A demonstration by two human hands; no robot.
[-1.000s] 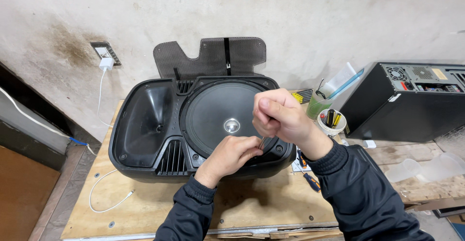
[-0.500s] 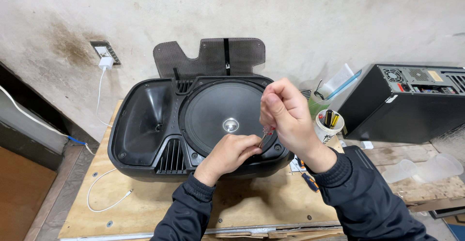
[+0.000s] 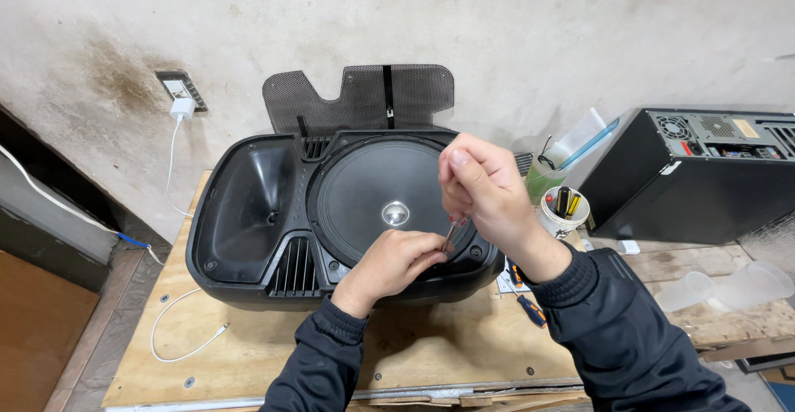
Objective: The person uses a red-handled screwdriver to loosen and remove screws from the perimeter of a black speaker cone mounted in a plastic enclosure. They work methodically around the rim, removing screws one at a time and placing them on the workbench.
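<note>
Rough plaster wall (image 3: 580,23) is closing the back of the workspace, w/ a brown stain near the wall socket (image 3: 180,89), where a white charger (image 3: 181,108) is hanging. Plywood bench top (image 3: 240,354) is carrying a black speaker cabinet (image 3: 248,238), lying on its back. The cabinet's front edge is sitting a bit back from the bench's near edge, so a strip of bare wood is staying free in front of it, w/ a white cable (image 3: 178,337) curling on the left part. Behind the cabinet, a black mesh grille (image 3: 356,97) is leaning on the wall. To the right, room is tighter: a white cup of tools (image 3: 565,209), a screwdriver with orange-blue handle (image 3: 523,296) and a black computer case (image 3: 704,180) are standing near.

Left hand (image 3: 391,260) is resting low on the cabinet's front rim, just below the round woofer cone (image 3: 389,201), fingers curled and pressed together on the tip end of a thin screwdriver (image 3: 451,234) (shaft mostly hidden). Right hand (image 3: 482,187) is hovering higher, over the cone's right edge, wrist bent, fingers closed in a pinch around the screwdriver's top end. The tool is standing almost upright, slightly tilted, at the woofer's lower-right rim. Both forearms in dark sleeves are coming in from the bottom edge.
</note>
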